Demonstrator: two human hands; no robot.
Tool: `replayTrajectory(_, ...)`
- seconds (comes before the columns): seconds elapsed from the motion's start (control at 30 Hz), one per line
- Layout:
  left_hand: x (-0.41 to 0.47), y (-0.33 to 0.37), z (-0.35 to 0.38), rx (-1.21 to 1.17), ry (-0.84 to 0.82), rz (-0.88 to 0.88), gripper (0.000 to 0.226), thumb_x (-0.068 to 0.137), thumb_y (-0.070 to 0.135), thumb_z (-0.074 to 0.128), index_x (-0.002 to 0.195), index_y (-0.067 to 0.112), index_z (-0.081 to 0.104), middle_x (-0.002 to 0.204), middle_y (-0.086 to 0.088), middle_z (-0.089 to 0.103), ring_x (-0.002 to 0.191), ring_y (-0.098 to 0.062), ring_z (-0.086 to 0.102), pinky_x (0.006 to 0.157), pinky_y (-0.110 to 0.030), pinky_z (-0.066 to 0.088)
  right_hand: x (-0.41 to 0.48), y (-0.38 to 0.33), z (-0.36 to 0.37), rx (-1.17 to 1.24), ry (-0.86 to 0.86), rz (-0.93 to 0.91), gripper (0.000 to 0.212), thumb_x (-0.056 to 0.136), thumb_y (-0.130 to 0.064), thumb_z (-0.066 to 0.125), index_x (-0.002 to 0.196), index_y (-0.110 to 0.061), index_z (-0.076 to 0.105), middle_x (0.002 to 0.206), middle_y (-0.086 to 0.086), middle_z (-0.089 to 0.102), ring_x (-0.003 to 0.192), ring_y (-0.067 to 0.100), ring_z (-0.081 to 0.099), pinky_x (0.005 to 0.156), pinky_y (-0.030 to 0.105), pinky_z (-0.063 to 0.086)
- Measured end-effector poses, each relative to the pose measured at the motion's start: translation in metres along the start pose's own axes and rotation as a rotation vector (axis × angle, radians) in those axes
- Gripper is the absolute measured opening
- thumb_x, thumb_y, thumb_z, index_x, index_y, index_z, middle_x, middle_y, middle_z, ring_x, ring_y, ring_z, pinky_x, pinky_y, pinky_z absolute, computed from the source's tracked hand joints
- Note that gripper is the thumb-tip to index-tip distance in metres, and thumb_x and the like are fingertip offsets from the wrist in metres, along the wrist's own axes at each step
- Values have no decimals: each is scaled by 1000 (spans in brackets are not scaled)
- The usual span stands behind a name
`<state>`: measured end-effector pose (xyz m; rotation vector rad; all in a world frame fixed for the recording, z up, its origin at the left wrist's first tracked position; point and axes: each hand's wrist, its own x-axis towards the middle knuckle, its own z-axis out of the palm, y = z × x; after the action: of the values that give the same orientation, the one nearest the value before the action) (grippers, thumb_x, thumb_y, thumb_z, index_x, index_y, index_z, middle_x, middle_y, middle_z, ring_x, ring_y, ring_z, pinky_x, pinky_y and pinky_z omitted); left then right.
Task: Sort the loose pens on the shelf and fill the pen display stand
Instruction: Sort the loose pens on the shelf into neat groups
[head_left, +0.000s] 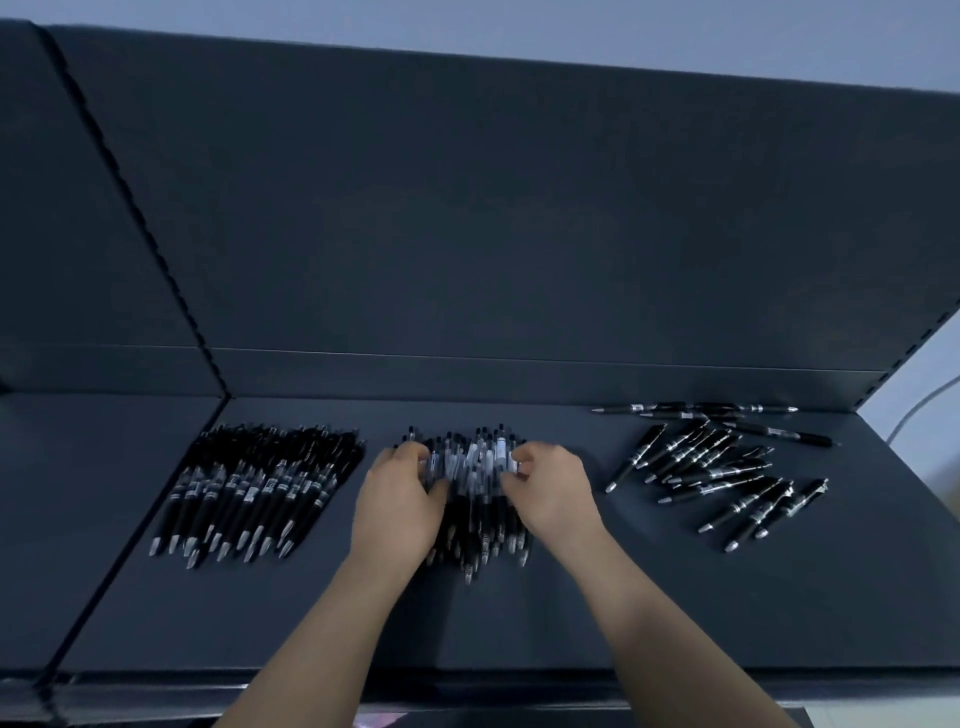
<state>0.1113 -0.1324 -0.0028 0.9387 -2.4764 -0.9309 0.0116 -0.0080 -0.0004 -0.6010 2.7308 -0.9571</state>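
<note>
Left hand (400, 499) and right hand (550, 488) grip middle pens (475, 462) on dark shelf (571, 613).

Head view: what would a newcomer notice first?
Both hands work at the centre of the dark shelf: the left hand and right hand grip the middle pile of pens from either side. To its left lies a neat fanned pile of black pens, tips toward the person. To its right is a looser scatter of pens, a few lying crosswise at the back.

One head-worn wide-angle camera looked forward and down, close above the shelf (675, 597), toward its back panel (519, 208).
</note>
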Motion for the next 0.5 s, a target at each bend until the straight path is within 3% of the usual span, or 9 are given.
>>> replayTrajectory(0.07,-2,-5,-1,64,2,-21,39,88,35,62,122,17,56,111,-3,56,105,-21,51,88,-32,47,-3,6,1,-67,19,-4,34,91,-25,56,122,-12,57,114,7,59,99,19,60,69,26,44)
replayTrajectory(0.13,-4,-9,-2,154,-48,-68,43,89,44,57,124,20,51,116,-4,53,112,-25,44,92,-33,41,-7,11,4,-59,11,19,38,94,-31,54,129,-18,50,122,5,50,95,19,60,70,26,41)
replayTrajectory(0.27,-5,-11,1,165,-73,-115,46,90,46,53,127,20,48,122,-8,48,116,-29,42,96,-36,38,-6,16,17,-18,-12,-1,34,94,-30,54,126,-18,52,123,5,47,108,21,54,88,30,45)
replayTrajectory(0.4,-6,-10,2,150,-68,-106,45,90,44,54,127,18,47,123,-8,48,117,-29,42,96,-35,38,-8,20,15,16,56,-10,31,94,-28,54,123,-19,53,121,3,42,104,23,53,86,27,43)
replayTrajectory(0.5,-6,-10,1,153,-67,-104,46,91,43,53,127,17,47,123,-9,46,117,-28,42,95,-36,40,-7,24,15,37,19,17,29,94,-26,54,121,-14,54,118,3,39,112,23,47,97,30,42)
